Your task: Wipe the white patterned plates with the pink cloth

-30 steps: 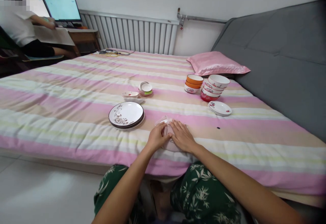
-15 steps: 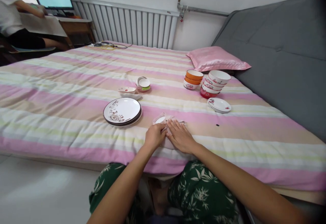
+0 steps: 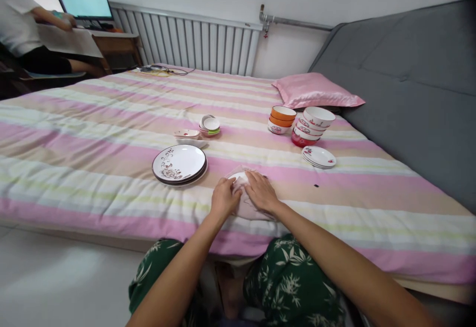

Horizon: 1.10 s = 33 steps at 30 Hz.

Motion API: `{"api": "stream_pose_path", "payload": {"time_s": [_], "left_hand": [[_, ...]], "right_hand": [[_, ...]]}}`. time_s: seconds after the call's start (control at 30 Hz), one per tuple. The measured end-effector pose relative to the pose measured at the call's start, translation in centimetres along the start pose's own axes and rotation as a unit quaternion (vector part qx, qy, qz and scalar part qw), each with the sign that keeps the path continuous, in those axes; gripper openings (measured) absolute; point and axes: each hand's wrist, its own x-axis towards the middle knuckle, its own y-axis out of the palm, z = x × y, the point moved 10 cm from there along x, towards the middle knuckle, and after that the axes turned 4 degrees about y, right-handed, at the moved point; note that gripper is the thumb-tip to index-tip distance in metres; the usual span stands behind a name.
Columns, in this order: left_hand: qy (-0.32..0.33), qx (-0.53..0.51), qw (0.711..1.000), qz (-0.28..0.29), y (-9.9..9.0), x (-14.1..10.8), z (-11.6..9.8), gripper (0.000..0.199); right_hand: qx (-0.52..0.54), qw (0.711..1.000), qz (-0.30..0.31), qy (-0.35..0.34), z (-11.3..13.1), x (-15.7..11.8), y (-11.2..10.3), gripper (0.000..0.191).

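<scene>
A pale pink cloth (image 3: 250, 211) lies loosely folded near the bed's front edge, and part of a white dish (image 3: 240, 175) shows within its folds. Bent round the cloth at the left is my left hand (image 3: 223, 200), with thumb and forefinger on a fold of it. My right hand (image 3: 262, 192) rests on top from the right, fingers stretched out and pressed lightly over cloth and dish. Much of the dish is hidden. Left of my hands stands a stack of large plates (image 3: 179, 162) with a brown flower pattern and dark rims.
Small dishes (image 3: 210, 123) and oblong dishes (image 3: 188, 136) sit behind the plates. To the right are orange bowls (image 3: 282, 114), a taller bowl stack (image 3: 316, 121) and small flowered plates (image 3: 319, 156). A pink pillow (image 3: 318, 90) lies against the grey headboard (image 3: 401, 59). Another person (image 3: 22, 25) sits far left.
My left thumb and forefinger have spread further apart on the cloth. My right hand has shifted slightly up and left, and more of the cloth shows below it.
</scene>
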Motion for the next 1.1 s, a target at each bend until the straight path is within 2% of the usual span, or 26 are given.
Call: {"api": "stream_pose_path", "payload": {"time_s": [0.33,0.7,0.8,0.9,0.97,1.1], "left_hand": [[0.025,0.038,0.998,0.052,-0.7,-0.4,-1.2,0.016],[0.053,0.058,0.987,0.139,-1.8,-1.0,-0.4,0.011],[0.075,0.039,0.98,0.179,-1.7,-1.3,-0.1,0.01],[0.092,0.011,0.972,0.214,-1.5,-1.5,0.0,0.014],[0.102,-0.008,0.966,0.236,-1.4,-1.8,-0.1,0.013],[0.111,-0.031,0.959,0.258,-1.5,-2.2,-0.2,0.013]], "right_hand": [[0.009,0.997,-0.044,0.061,-0.6,-0.3,-0.7,0.055],[0.023,0.99,-0.139,0.026,-0.3,-2.6,-3.5,0.043],[0.004,0.993,-0.114,0.015,0.1,-3.2,-3.7,0.045],[-0.004,0.997,-0.075,0.024,0.1,-3.5,-3.5,0.035],[-0.004,0.997,-0.058,0.051,-0.7,-3.9,-3.5,0.029],[-0.013,0.989,-0.039,0.139,-3.8,-4.9,-3.8,0.018]]}}
